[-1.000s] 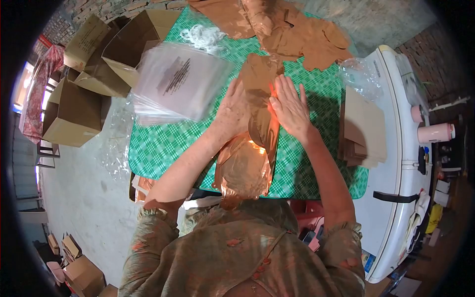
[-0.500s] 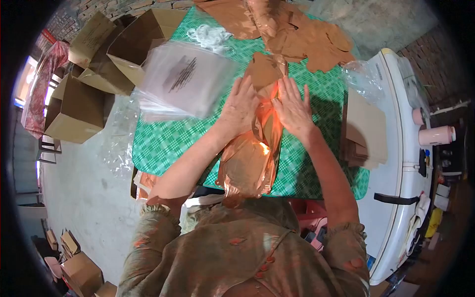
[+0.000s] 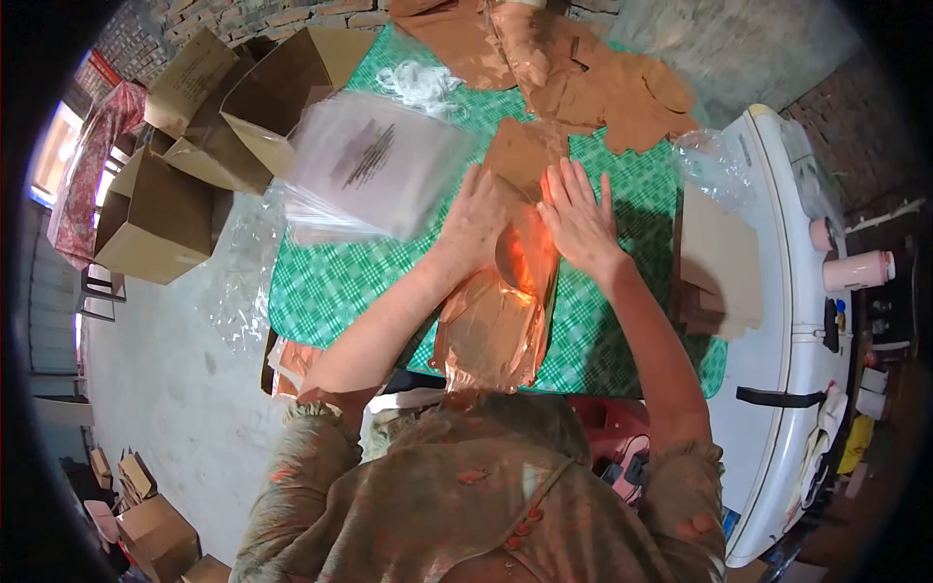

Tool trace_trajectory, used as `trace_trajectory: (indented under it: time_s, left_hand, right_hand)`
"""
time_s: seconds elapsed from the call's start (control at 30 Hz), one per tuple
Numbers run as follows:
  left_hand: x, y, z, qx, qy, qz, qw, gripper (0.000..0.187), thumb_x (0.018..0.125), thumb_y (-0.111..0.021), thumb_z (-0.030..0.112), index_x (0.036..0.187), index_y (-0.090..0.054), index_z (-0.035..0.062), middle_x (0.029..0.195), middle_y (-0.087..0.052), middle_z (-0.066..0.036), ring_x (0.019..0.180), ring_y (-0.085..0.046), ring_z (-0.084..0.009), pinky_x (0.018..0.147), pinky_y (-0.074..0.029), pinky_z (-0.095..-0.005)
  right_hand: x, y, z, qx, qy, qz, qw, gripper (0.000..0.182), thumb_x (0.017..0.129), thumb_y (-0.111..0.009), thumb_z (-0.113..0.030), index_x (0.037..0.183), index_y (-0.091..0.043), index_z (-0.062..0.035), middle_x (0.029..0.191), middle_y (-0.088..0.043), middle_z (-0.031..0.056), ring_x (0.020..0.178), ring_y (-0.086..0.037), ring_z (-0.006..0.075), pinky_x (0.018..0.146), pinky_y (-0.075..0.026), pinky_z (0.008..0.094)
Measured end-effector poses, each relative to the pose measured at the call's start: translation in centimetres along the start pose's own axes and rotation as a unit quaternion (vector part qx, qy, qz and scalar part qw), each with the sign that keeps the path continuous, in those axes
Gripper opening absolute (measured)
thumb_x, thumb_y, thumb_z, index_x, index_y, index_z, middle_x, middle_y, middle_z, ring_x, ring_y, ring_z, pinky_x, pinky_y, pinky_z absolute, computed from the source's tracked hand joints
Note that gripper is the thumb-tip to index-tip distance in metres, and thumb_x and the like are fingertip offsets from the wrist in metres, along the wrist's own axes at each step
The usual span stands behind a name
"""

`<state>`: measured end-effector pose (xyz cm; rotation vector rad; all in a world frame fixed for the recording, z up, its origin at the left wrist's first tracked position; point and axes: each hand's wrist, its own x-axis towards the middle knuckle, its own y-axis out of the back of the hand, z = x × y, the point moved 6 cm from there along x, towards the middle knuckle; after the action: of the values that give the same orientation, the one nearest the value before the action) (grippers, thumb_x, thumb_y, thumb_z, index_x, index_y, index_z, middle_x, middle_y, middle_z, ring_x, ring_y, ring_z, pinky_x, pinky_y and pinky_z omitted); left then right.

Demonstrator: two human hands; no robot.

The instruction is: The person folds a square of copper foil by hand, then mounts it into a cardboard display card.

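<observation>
A shiny copper-brown piece of cloth (image 3: pixel 491 335) lies lengthwise on the green checked tabletop (image 3: pixel 335 291), its near end at the table's front edge. Flat on its left side rests my left hand (image 3: pixel 476 223), fingers stretched out. My right hand (image 3: pixel 581 219) lies along the right side, fingers extended and slightly apart. Between my hands the cloth bulges and catches bright orange light. Its far end (image 3: pixel 525 146) spreads beyond my fingertips. Neither hand grips anything.
A stack of clear printed plastic bags (image 3: pixel 364 160) lies left, near a white string bundle (image 3: pixel 420 85). More brown cloth pieces (image 3: pixel 632 92) cover the far edge. Flat cardboard sheets (image 3: pixel 719 257) sit right, beside a white appliance (image 3: pixel 768 418). Open cardboard boxes (image 3: pixel 160 219) stand left.
The bunched folds between my hands have smoothed into a wider, flatter surface. Both hands remain on the cloth, and the whole view has shifted slightly.
</observation>
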<state>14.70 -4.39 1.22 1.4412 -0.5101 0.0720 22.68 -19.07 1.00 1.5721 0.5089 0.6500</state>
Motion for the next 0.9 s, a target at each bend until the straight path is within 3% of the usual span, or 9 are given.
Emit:
trace_trajectory:
  time_s: [0.03, 0.13, 0.23, 0.33, 0.43, 0.53, 0.73, 0.83, 0.9]
  left_hand:
    - [-0.1, 0.4, 0.1, -0.018, -0.007, 0.056, 0.998, 0.068, 0.092, -0.061, 0.045, 0.144, -0.063, 0.0013, 0.157, -0.052, -0.02, 0.153, -0.038, -0.0381, 0.131, -0.021, -0.057]
    - [-0.1, -0.9, 0.0, 0.114, 0.0, -0.157, 0.981, 0.074, 0.093, -0.061, 0.047, 0.15, -0.058, 0.0017, 0.159, -0.052, -0.02, 0.154, -0.037, -0.0389, 0.131, -0.021, -0.0583]
    - [-0.3, -0.8, -0.3, 0.029, -0.001, -0.033, 0.999, 0.081, 0.092, -0.061, 0.049, 0.157, -0.051, 0.0014, 0.163, -0.049, -0.02, 0.156, -0.034, -0.0404, 0.131, -0.02, -0.0593]
    - [-0.4, -1.3, -0.3, 0.007, 0.001, -0.015, 1.0, 0.086, 0.092, -0.063, 0.05, 0.161, -0.046, 0.0014, 0.163, -0.049, -0.02, 0.158, -0.032, -0.0421, 0.131, -0.019, -0.0601]
    - [-0.2, -0.3, -0.1, -0.026, -0.003, 0.088, 0.996, 0.081, 0.088, -0.064, 0.053, 0.146, -0.062, -0.0038, 0.163, -0.048, -0.022, 0.16, -0.029, -0.0408, 0.135, -0.008, -0.0578]
    - [-0.3, -0.6, 0.0, 0.101, 0.001, -0.101, 0.99, 0.086, 0.088, -0.066, 0.051, 0.154, -0.054, -0.0036, 0.162, -0.047, -0.025, 0.158, -0.031, -0.0433, 0.131, -0.019, -0.0601]
    - [-0.3, -0.4, -0.1, 0.107, -0.006, -0.136, 0.985, 0.079, 0.09, -0.065, 0.043, 0.151, -0.055, -0.0068, 0.164, -0.044, -0.025, 0.159, -0.03, -0.042, 0.132, -0.019, -0.0583]
    - [-0.3, -0.2, -0.2, 0.047, 0.011, 0.003, 0.999, 0.079, 0.094, -0.063, 0.035, 0.158, -0.045, -0.0069, 0.169, -0.039, -0.024, 0.162, -0.027, -0.0396, 0.132, -0.019, -0.0566]
    - [-0.4, -0.2, -0.4, -0.001, 0.017, 0.021, 1.0, 0.08, 0.096, -0.061, 0.031, 0.163, -0.037, -0.0065, 0.171, -0.036, -0.024, 0.163, -0.026, -0.0393, 0.132, -0.019, -0.0557]
  right_hand:
    - [0.1, 0.3, -0.1, 0.01, 0.0, 0.006, 1.0, 0.07, 0.114, -0.038, -0.045, 0.17, -0.026, -0.0041, 0.179, -0.023, 0.0159, 0.167, -0.014, 0.0309, 0.133, -0.003, 0.0606]
    - [0.3, 1.9, -1.3, 0.042, 0.028, 0.066, 0.997, 0.07, 0.114, -0.038, -0.045, 0.17, -0.026, -0.0038, 0.179, -0.023, 0.0169, 0.167, -0.014, 0.0312, 0.133, -0.004, 0.0592]
    - [0.7, 1.6, -2.6, 0.099, 0.044, 0.084, 0.991, 0.071, 0.113, -0.039, -0.044, 0.17, -0.026, -0.0032, 0.179, -0.023, 0.0187, 0.167, -0.014, 0.0317, 0.134, -0.004, 0.0578]
    - [0.9, 0.3, -3.6, 0.102, 0.024, 0.055, 0.993, 0.071, 0.113, -0.038, -0.045, 0.17, -0.026, -0.0027, 0.178, -0.024, 0.0202, 0.167, -0.016, 0.0329, 0.134, -0.005, 0.0569]
    - [1.1, -0.8, -3.7, 0.12, 0.01, 0.041, 0.992, 0.074, 0.114, -0.034, -0.049, 0.17, -0.025, -0.0025, 0.177, -0.026, 0.0199, 0.166, -0.017, 0.0345, 0.134, -0.007, 0.0548]
    - [1.0, -1.3, -3.6, 0.138, 0.005, 0.04, 0.99, 0.075, 0.114, -0.033, -0.051, 0.17, -0.025, -0.0025, 0.177, -0.026, 0.0201, 0.166, -0.017, 0.0348, 0.134, -0.007, 0.0541]
    - [1.1, -1.2, -3.5, 0.161, -0.001, 0.039, 0.986, 0.078, 0.114, -0.025, -0.054, 0.17, -0.025, 0.0008, 0.177, -0.026, 0.0219, 0.167, -0.015, 0.0344, 0.135, -0.006, 0.0527]
    - [1.2, -1.3, -3.5, 0.153, -0.011, 0.014, 0.988, 0.077, 0.114, -0.021, -0.052, 0.169, -0.026, 0.0029, 0.177, -0.026, 0.023, 0.167, -0.014, 0.0341, 0.135, -0.005, 0.0522]
    - [1.2, -1.3, -3.4, 0.145, -0.013, 0.003, 0.989, 0.076, 0.114, -0.021, -0.049, 0.169, -0.027, 0.0035, 0.177, -0.026, 0.0236, 0.167, -0.013, 0.0339, 0.135, -0.005, 0.052]
